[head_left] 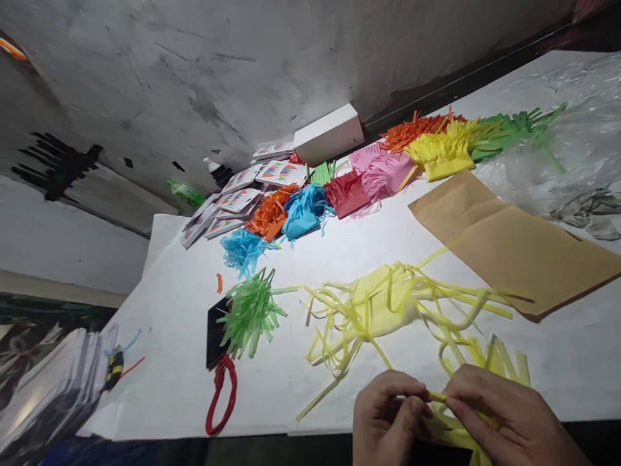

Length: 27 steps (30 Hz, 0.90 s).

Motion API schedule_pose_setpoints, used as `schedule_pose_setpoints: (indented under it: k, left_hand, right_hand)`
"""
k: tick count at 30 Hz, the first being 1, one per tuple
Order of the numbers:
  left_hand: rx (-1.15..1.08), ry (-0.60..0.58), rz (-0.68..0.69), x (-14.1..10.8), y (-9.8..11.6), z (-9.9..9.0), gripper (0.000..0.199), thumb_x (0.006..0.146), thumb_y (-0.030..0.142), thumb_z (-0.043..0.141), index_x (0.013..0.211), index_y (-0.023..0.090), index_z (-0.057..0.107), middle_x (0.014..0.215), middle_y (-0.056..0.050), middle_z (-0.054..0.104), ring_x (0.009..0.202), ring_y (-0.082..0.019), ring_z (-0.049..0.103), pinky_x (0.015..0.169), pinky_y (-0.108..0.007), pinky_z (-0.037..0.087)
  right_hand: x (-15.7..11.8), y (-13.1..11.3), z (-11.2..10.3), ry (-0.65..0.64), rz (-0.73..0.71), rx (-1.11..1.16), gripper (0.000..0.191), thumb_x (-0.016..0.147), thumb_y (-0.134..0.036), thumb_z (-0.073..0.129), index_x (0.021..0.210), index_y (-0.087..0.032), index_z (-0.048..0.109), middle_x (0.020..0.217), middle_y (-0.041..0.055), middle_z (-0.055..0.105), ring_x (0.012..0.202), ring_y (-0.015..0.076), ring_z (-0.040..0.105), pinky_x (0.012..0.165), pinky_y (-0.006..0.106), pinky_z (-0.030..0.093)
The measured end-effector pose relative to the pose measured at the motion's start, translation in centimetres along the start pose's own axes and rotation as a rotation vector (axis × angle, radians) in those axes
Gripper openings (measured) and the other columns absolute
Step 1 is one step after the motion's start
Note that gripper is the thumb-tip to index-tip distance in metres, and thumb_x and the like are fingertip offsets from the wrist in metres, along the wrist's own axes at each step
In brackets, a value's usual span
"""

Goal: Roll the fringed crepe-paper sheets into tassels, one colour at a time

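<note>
Left hand (381, 417), one: thumb and forefinger brought together, pinching a twisted yellow paper strip (438, 397). Right hand (509, 408), one: thumb and forefinger pressed on the same strip. Strip: between both hands, at the near table edge. Pale-yellow fringed sheet (383, 301), one, spread beyond the hands. Light-green tassel (255, 314), one. Blue fringed bundles (303, 212), two. Flat brown paper piece (519, 249), one. White box (325, 137), one.

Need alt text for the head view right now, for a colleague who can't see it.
Left hand and right hand pinch a yellow paper strip at the near edge of a white-covered table. Beyond lies loose yellow fringed paper, between a green paper tassel on the left and brown paper on the right; colourful fringed bundles line the far side.
</note>
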<state>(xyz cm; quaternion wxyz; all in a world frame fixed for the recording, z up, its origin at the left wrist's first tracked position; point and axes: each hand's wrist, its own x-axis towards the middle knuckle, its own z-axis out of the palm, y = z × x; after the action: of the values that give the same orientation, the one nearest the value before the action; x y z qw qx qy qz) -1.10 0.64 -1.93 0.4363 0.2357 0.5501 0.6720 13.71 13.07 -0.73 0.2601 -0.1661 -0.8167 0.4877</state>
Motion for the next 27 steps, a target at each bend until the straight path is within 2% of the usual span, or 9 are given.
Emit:
schedule_pose_setpoints:
  k: [2,5,8,13,17,20,22,24,27]
  left_hand:
    - [0.153,0.006,0.076,0.1,0.5,-0.1,0.022,0.089,0.04,0.075,0.087,0.02,0.08,0.08,-0.006,0.068,0.061,-0.013,0.063,0.052,-0.02,0.054]
    - [0.46,-0.067,0.235,0.7,1.2,-0.6,0.015,0.091,0.028,0.07,0.085,0.018,0.078,0.075,-0.007,0.071,0.064,-0.015,0.065,0.058,-0.021,0.053]
    - [0.684,-0.135,0.385,1.3,2.1,-0.7,0.008,0.086,0.015,0.069,0.081,0.019,0.074,0.069,-0.005,0.072,0.061,-0.015,0.066,0.061,-0.021,0.052]
    - [0.782,-0.115,0.537,1.7,2.9,0.0,0.015,0.076,0.005,0.065,0.075,0.02,0.065,0.062,-0.001,0.069,0.055,-0.014,0.064,0.056,-0.018,0.05]
    - [0.791,-0.139,0.671,1.5,2.0,0.3,0.019,0.076,0.003,0.065,0.082,0.022,0.064,0.067,-0.002,0.071,0.057,-0.014,0.066,0.056,-0.019,0.051]
    - [0.805,-0.035,0.791,1.2,0.9,0.3,0.019,0.079,0.006,0.063,0.088,0.022,0.064,0.068,-0.003,0.068,0.057,-0.016,0.063,0.054,-0.021,0.049]
    - [0.824,0.051,0.806,1.0,0.6,0.2,0.019,0.081,0.006,0.061,0.09,0.023,0.063,0.069,-0.003,0.066,0.061,-0.017,0.062,0.056,-0.023,0.049]
    - [0.818,0.068,0.777,0.9,0.7,0.2,0.019,0.083,0.006,0.061,0.09,0.023,0.063,0.071,-0.003,0.065,0.064,-0.017,0.062,0.06,-0.024,0.05]
    - [0.704,-0.067,0.647,0.9,1.4,0.1,0.012,0.088,0.015,0.067,0.097,0.023,0.066,0.079,-0.003,0.069,0.064,-0.014,0.064,0.06,-0.021,0.051]
  right_hand:
    - [0.0,-0.1,-0.1,-0.007,-0.008,0.01,0.019,0.104,-0.021,0.05,0.089,-0.025,0.061,0.076,-0.0047,0.066,0.068,0.0094,0.067,0.063,0.014,0.053]
    - [-0.2,-0.1,0.1,0.004,-0.013,-0.014,0.019,0.103,-0.022,0.051,0.087,-0.025,0.06,0.073,-0.005,0.064,0.064,0.0093,0.066,0.061,0.014,0.052]
    - [-0.4,0.1,0.2,0.018,-0.035,-0.061,0.018,0.103,-0.02,0.049,0.088,-0.025,0.059,0.073,-0.0049,0.064,0.065,0.0092,0.066,0.061,0.015,0.052]
    - [0.2,-0.2,-0.2,0.037,-0.141,-0.15,0.014,0.105,-0.022,0.047,0.096,-0.024,0.058,0.077,-0.0038,0.066,0.068,0.0093,0.068,0.064,0.015,0.054]
    - [1.2,-1.4,-0.4,0.047,-0.236,-0.215,0.017,0.106,-0.02,0.042,0.104,-0.023,0.058,0.079,-0.0017,0.069,0.07,0.012,0.068,0.064,0.021,0.055]
    - [1.5,-1.8,-0.1,0.055,-0.24,-0.252,0.023,0.103,-0.011,0.039,0.096,-0.023,0.058,0.074,-0.0015,0.065,0.065,0.0134,0.064,0.06,0.024,0.051]
    - [1.2,-1.6,0.1,0.09,-0.219,-0.288,0.021,0.102,-0.012,0.042,0.091,-0.023,0.056,0.072,-0.0012,0.063,0.064,0.0136,0.063,0.058,0.024,0.051]
    - [0.7,-1.1,0.2,0.089,-0.188,-0.295,0.02,0.103,-0.015,0.044,0.089,-0.024,0.055,0.072,-0.0019,0.062,0.064,0.0128,0.063,0.058,0.023,0.05]
    - [-0.3,-0.4,0.4,0.024,-0.117,-0.276,0.018,0.105,-0.017,0.045,0.092,-0.024,0.056,0.078,-0.002,0.064,0.07,0.0124,0.065,0.064,0.022,0.052]
